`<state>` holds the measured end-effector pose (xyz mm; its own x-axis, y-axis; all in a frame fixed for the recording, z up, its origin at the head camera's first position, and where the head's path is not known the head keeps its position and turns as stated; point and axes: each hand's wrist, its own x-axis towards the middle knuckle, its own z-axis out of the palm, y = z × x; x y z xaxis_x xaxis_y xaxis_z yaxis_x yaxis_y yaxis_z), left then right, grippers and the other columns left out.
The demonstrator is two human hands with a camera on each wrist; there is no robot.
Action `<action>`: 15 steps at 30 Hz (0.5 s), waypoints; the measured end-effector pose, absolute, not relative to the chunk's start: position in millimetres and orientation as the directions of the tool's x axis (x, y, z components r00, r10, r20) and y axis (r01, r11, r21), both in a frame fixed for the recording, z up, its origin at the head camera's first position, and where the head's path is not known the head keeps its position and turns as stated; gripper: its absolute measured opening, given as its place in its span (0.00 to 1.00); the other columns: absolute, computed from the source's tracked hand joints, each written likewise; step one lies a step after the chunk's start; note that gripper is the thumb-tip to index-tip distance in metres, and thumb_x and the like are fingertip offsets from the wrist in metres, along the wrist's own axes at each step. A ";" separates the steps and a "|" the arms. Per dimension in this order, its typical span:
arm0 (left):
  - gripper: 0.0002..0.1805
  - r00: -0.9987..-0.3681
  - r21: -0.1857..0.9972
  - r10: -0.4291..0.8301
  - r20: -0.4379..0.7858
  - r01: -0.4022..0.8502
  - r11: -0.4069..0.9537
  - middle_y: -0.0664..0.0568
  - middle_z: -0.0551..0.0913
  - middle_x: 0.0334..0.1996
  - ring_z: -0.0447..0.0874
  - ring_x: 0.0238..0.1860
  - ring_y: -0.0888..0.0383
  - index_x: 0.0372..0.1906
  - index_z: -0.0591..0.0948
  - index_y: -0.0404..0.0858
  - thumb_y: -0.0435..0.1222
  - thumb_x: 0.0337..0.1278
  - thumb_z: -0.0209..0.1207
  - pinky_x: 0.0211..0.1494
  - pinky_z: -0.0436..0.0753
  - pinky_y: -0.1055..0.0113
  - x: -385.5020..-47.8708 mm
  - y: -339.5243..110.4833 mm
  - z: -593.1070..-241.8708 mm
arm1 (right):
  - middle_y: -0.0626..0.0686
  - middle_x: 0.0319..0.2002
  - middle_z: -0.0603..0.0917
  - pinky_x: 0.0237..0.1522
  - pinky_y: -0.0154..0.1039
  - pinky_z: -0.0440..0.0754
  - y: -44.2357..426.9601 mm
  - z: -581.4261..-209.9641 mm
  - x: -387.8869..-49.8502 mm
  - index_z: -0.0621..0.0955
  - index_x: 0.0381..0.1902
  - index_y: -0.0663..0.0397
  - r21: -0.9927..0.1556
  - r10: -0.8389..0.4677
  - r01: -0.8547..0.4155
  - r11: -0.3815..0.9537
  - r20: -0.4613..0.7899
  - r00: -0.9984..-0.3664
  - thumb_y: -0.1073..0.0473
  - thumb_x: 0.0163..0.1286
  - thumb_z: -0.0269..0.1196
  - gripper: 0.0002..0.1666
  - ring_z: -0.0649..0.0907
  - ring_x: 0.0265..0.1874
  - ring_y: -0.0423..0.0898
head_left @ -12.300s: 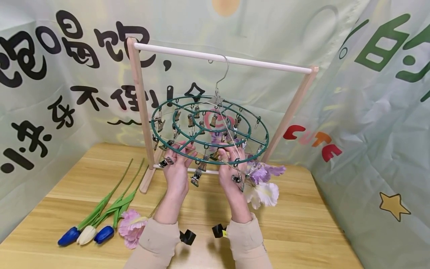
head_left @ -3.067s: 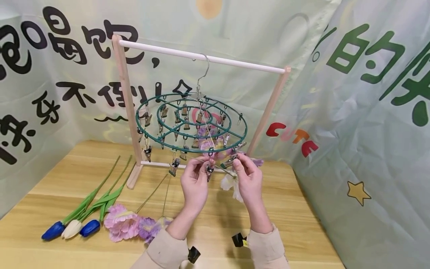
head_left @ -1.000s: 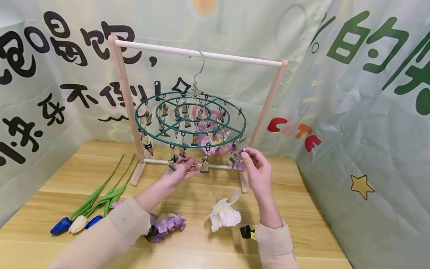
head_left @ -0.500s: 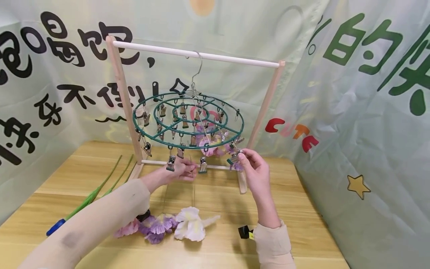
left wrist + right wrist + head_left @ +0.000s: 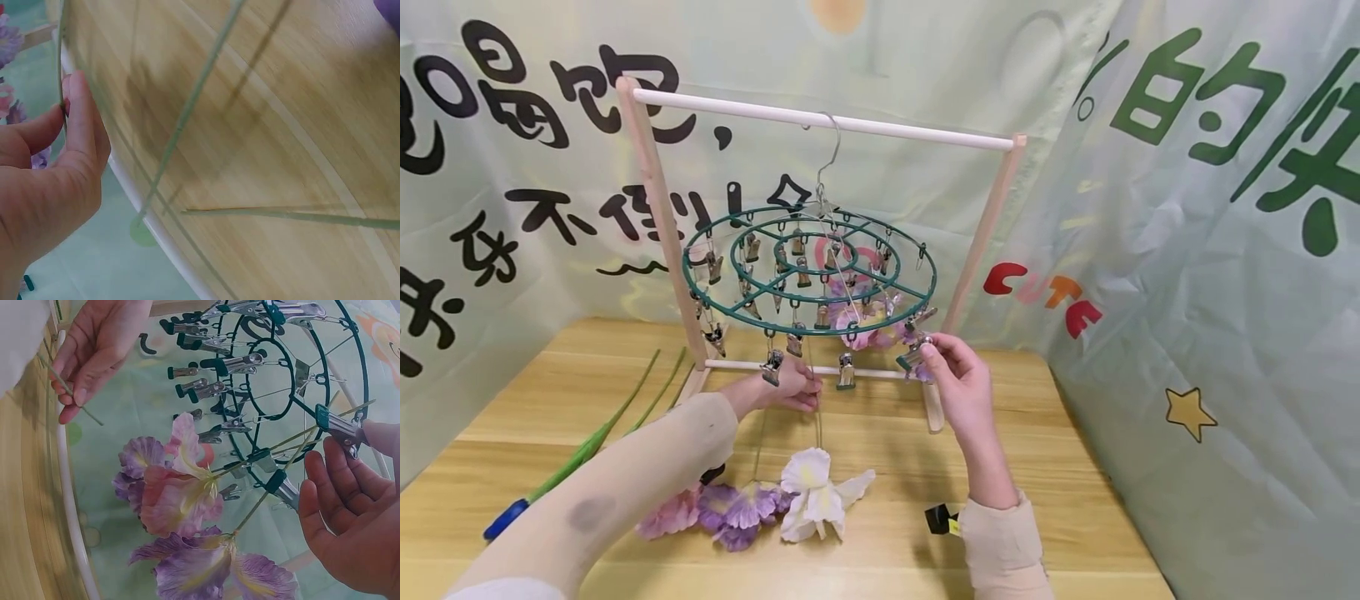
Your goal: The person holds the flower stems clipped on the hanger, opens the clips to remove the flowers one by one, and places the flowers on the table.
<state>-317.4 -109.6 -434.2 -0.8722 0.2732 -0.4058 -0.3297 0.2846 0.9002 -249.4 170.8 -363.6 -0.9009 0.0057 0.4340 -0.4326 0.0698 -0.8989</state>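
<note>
In the head view my left hand [image 5: 793, 385] pinches the thin stem of a white artificial flower [image 5: 816, 496]; its petals are low over the tabletop, and I cannot tell whether they touch it. The left wrist view shows thumb and fingers on that stem [image 5: 60, 56]. My right hand [image 5: 961, 379] grips a metal clip [image 5: 337, 428] at the right rim of a round green clip hanger [image 5: 820, 333]. Thin stems pass by this clip in the right wrist view. Below, a pink flower [image 5: 175, 497] and a purple flower [image 5: 194, 569] hang from other clips.
A wooden rack with a white top bar [image 5: 820, 121] bears the hanger. On the table are a purple flower [image 5: 741, 508], a pink flower [image 5: 673, 510] and a blue tulip [image 5: 507, 518], partly behind my left sleeve. Printed cloth stands behind and at the sides.
The white flower has gone from below the right clips leftward, beside the purple flower, with my left hand on its stem. My right hand stays at the clip. The purple flower reached the table earlier.
</note>
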 end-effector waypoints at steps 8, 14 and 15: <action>0.10 -0.859 0.881 0.279 -0.430 -0.330 0.340 0.44 0.84 0.28 0.85 0.27 0.58 0.51 0.77 0.19 0.25 0.74 0.55 0.39 0.92 0.65 -317.9 -103.7 -445.5 | 0.53 0.43 0.86 0.42 0.31 0.85 168.8 -365.5 -250.6 0.82 0.54 0.74 -0.891 -0.014 -0.449 0.062 0.449 -0.893 0.66 0.76 0.64 0.15 0.84 0.40 0.42; 0.09 -0.851 0.868 0.289 -0.438 -0.317 0.382 0.42 0.84 0.31 0.84 0.28 0.57 0.50 0.77 0.20 0.25 0.74 0.55 0.41 0.92 0.64 -314.3 -98.9 -450.1 | 0.51 0.43 0.85 0.42 0.29 0.85 168.6 -365.7 -250.4 0.83 0.53 0.72 -0.895 -0.008 -0.441 0.061 0.442 -0.897 0.67 0.76 0.64 0.13 0.84 0.40 0.39; 0.09 -0.851 0.867 0.290 -0.437 -0.313 0.389 0.42 0.85 0.31 0.84 0.28 0.57 0.50 0.77 0.20 0.25 0.74 0.55 0.41 0.92 0.63 -314.1 -98.7 -451.2 | 0.51 0.43 0.85 0.42 0.29 0.84 168.7 -365.5 -250.3 0.83 0.53 0.72 -0.896 -0.008 -0.441 0.062 0.441 -0.897 0.67 0.76 0.64 0.13 0.84 0.39 0.39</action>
<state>-314.1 -98.7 -451.2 -0.8512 0.2902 -0.4373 -0.3126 0.3890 0.8666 -250.3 168.7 -365.5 -0.8975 -0.0083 0.4410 -0.4406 0.0620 -0.8956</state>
